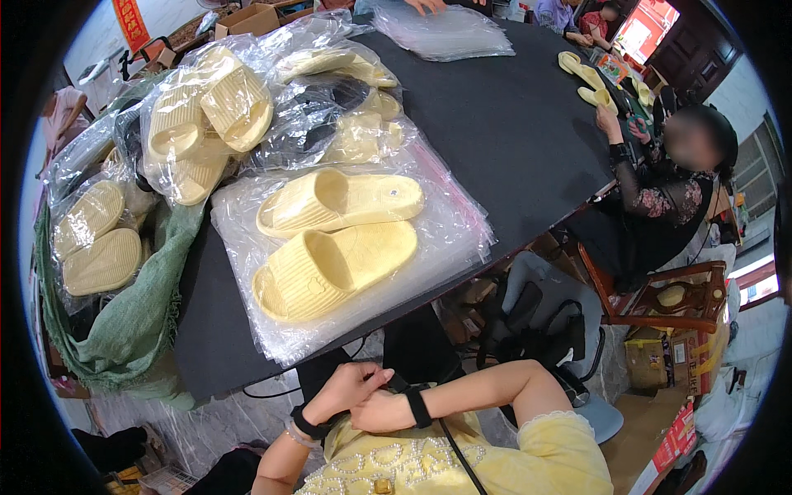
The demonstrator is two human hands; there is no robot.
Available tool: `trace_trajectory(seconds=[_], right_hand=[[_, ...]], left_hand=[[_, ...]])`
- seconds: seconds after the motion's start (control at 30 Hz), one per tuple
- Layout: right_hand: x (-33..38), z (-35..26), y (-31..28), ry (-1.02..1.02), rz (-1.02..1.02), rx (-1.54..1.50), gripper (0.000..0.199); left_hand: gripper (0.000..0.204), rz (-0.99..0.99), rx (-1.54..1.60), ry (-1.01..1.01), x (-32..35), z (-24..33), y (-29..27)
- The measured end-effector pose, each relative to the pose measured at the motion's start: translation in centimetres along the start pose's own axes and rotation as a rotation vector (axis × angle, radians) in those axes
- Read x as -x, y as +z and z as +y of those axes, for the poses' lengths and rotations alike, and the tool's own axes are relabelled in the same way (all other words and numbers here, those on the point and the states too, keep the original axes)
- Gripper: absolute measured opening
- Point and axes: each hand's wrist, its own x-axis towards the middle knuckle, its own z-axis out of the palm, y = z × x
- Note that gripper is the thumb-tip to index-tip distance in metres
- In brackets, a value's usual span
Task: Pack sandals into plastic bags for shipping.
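Note:
Both hands are together at my waist, in front of the table edge. My left hand (pixel 344 389) lies against the right, its thumb and fingers drawn in. Whatever it may hold is too small to make out. Just below it is my right hand (pixel 378 411), with its fingers tucked down out of sight. Each wrist wears a black band. Beyond the hands, two pale yellow slippers, the upper one (pixel 379 196) and the lower one (pixel 363 260), lie side by side. Under them is a stack of clear plastic bags (pixel 445 219). Neither hand touches the slippers.
Bagged yellow slippers (pixel 235 103) pile up at the left of the black table (pixel 487 115), beside green woven cloth (pixel 136 330). More clear bags (pixel 445 33) lie at the far edge. A person (pixel 668 181) at the right handles yellow slippers. A grey chair (pixel 561 313) stands right of me.

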Motion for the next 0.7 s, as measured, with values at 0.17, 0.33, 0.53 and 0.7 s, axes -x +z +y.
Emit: trace_trajectory(seconds=[0.17, 0.33, 0.53, 0.7], right_hand=[[0.5, 4.6, -2.3, 0.212, 0.105, -0.314, 0.015], [-0.2, 7.5, -4.9, 0.310, -0.047, -0.018, 0.022], [-0.7, 8.2, 0.9, 0.710, -0.223, -0.152, 0.023], [0.0, 7.7, 4.3, 0.899, -0.091, -0.267, 0.027]], left_hand=[[0.016, 0.856, -0.007, 0.378, 2.1, 3.5, -0.4], [0.033, 0.681, -0.289, 0.492, 3.0, 6.8, 2.3], [0.031, 0.776, -0.506, 0.448, 1.3, 5.1, 6.1], [0.029, 0.601, -0.482, 0.139, 1.4, 3.7, 6.5]])
